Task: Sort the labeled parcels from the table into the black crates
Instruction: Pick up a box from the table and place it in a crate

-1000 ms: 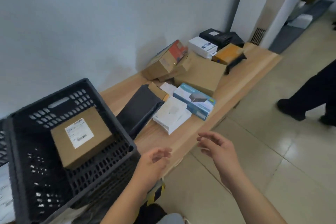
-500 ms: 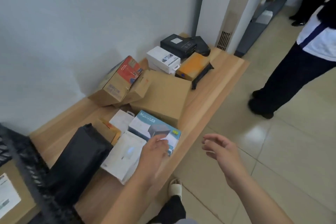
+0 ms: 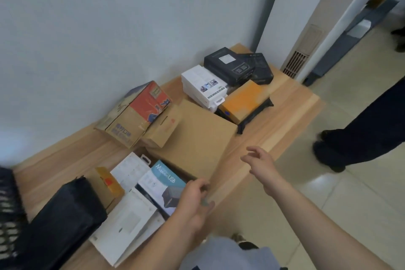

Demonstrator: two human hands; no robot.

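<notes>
Our black crate (image 3: 8,199) has slid to the frame's left edge; our left hand (image 3: 192,199) now grips the blue USB box (image 3: 162,184) on the bench (image 3: 291,107). Our right hand (image 3: 260,164) hovers apart, fingers loose, beside it.

We see pale wood-grain table (image 3: 282,114), smooth matt finish. We note plain brown cardboard on large flat parcel (image 3: 197,136), dull and unprinted. Printed carton (image 3: 135,116) beside it, cardboard scuffed, red panel faded. Blue-and-white USB box (image 3: 162,184) of coated card, slight sheen. Black bag (image 3: 61,221) looks like soft matt plastic. Black crate (image 3: 8,201), perforated plastic. Floor tiles (image 3: 350,193) glossy, reflecting light.
</notes>
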